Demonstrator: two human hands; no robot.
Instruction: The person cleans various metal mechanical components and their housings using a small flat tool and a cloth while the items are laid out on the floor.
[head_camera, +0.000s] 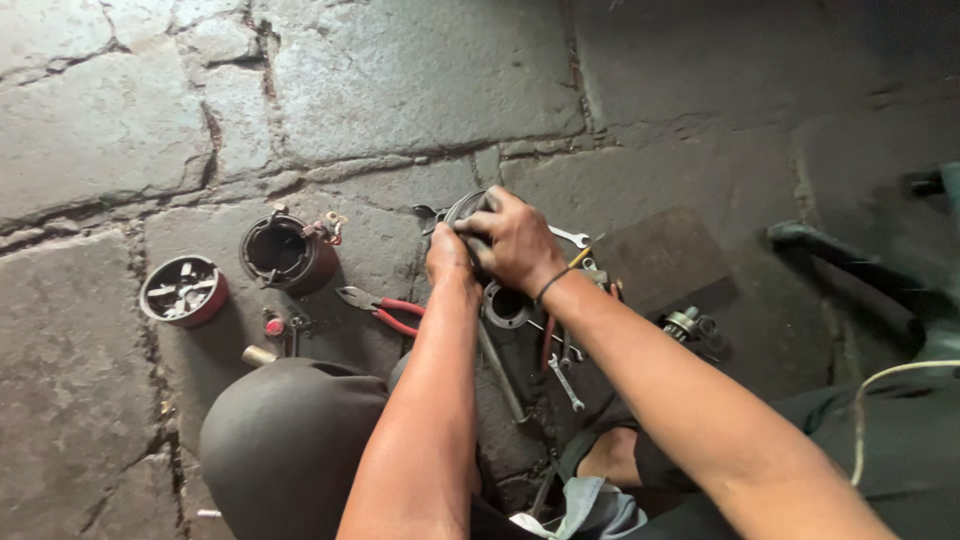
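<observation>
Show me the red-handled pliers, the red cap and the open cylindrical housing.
red-handled pliers (385, 310), head view, on the handles.
red cap (183, 290), head view, on its inside.
cylindrical housing (287, 254), head view, on its rim.

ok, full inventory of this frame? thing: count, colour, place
round metal part: 1, dark grey, gripped in both hands, mostly hidden
cylindrical motor housing: 1, dark red-brown, on the floor left of the hands
round end cap: 1, red rim, far left of the housing
pliers: 1, red handles, below the housing
metal ring flange: 1, grey, under the right wrist
open-end spanner: 1, silver, right of the hands
small wrench: 1, silver, below the flange
small gear part: 1, grey metal, right of the forearm
stone floor: grey slabs, cracked
left hand: 1, on the part
right hand: 1, dark wristband, over the part
</observation>
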